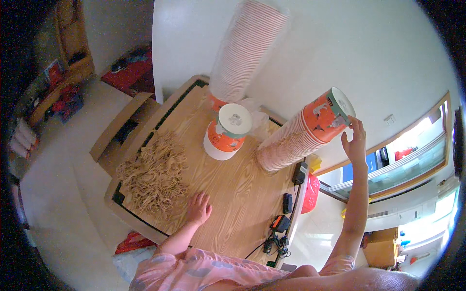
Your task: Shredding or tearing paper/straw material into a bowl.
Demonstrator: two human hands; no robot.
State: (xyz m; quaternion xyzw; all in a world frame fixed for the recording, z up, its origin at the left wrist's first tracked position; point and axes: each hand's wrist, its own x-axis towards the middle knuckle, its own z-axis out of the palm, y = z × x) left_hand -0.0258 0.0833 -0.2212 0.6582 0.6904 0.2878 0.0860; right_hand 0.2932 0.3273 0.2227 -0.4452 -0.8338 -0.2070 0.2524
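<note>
A tall stack of upside-down paper cups [291, 140] leans on the right part of the table, its top cup [326, 115] orange with a green band and white base. My right hand [357, 138] is beside that top cup, fingertips at its edge, thumb apart from the fingers. On the wood-grain tabletop [228, 194] lies my left hand [199, 208], fingers stretched out, holding nothing. It is nearest to a heap of brown shredded paper [155, 174]. A short upside-down orange cup stack [225, 140] stands mid-table.
Behind, a tall plastic-wrapped cup stack [250, 48] stands against the white wall [340, 43]. Black chargers and cables [276, 242] line the right table edge, near a red bag [310, 194]. An open cardboard box [126, 126] sits past the left edge.
</note>
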